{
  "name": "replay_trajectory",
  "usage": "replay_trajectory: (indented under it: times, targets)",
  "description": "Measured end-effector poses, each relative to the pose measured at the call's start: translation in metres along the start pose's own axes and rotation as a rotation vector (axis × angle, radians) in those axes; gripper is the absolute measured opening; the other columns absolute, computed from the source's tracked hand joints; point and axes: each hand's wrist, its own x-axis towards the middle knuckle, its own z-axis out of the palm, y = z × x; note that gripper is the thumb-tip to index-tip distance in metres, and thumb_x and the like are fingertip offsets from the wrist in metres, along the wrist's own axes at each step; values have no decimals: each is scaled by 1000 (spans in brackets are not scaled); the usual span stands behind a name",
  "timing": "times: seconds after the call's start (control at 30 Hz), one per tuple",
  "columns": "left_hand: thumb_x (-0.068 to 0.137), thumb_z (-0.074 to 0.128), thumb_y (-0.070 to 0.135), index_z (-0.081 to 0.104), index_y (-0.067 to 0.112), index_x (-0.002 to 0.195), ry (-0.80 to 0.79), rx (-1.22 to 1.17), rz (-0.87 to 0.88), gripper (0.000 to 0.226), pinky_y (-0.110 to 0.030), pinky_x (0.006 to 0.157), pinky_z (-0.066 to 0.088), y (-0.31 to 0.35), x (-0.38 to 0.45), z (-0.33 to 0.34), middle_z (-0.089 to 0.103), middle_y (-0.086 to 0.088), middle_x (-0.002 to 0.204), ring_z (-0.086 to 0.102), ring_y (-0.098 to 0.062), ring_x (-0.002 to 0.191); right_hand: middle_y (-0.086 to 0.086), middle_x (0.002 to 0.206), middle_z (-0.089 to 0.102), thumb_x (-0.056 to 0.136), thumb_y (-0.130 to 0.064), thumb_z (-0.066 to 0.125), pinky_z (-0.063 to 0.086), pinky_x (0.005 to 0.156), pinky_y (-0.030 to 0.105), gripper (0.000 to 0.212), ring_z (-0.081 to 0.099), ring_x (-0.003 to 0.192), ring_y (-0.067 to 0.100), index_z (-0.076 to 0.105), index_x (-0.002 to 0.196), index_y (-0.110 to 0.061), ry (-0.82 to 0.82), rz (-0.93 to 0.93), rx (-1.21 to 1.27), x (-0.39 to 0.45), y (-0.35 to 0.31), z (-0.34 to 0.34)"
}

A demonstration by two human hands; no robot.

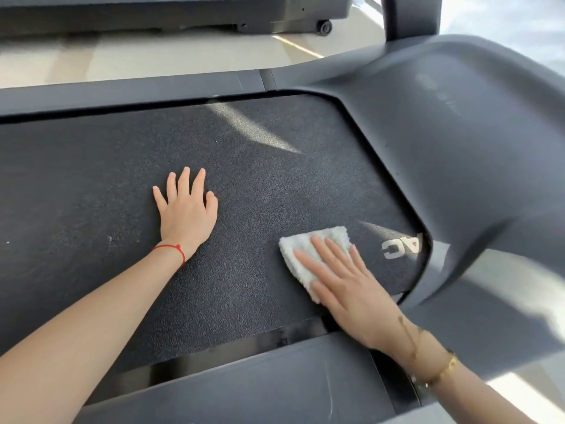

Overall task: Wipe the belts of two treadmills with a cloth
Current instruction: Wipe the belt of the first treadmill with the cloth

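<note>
- White terry cloth point(315, 254), folded into a small pad, lies on the belt point(91, 179) at about 4 o'clock in the view, just short of the belt logo point(403, 246).
- Right hand point(345, 289) is flat on top of the cloth, fingers straight, pressing down, not gripping.
- Left hand point(186, 209) is spread palm-down on bare belt near centre, holding nothing; looks like a brace.
- Handling, my read: cloth is soft, light and limp. It will bunch or slide out under a flat palm on that rough surface. Better to pinch the near edge with the thumb, or keep the pad fully under the palm.
- Belt is dark, pebbled and grippy, so expect drag. It may creep on its rollers under push.
- Pale specks at 9 o'clock on the belt look like unwiped dirt.
- In the way: motor cover point(458, 133) curves over the belt end at 2–3 o'clock and limits the stroke there. Side rail point(122, 93) runs along 12 o'clock, near rail point(260, 377) at 6 o'clock.
- Second treadmill point(183, 13) at 12 o'clock, well apart across the floor point(153, 56); looks not yet started.
</note>
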Motion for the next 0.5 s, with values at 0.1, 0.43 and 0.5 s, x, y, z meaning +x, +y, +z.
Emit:
replay_trajectory:
  times: [0.1,0.43,0.5]
  targets:
    - [102,36,33,29,20,154,-5,-2,5,54,-59,119,6,0,-3,0,24,-10,161,15,-33,149,-8,164,-7,105,-38,21,-13,119,34,51,-13,150,13,3,153,-43,38,205,19,20,28,-13]
    - [102,35,34,28,21,154,5,-5,5,54,-57,120,7,1,-9,0,24,-9,161,15,-31,149,-6,164,8,101,-50,30,-9,122,35,53,-2,152,16,21,153,-40,27,-14,-28,13,-2,-5]
    - [102,35,34,28,21,154,9,2,6,54,-57,120,7,1,-9,0,24,-9,161,16,-31,149,2,161,23,98,-52,37,0,124,40,56,12,151,23,32,151,-35,59,-56,-108,25,5,-14]
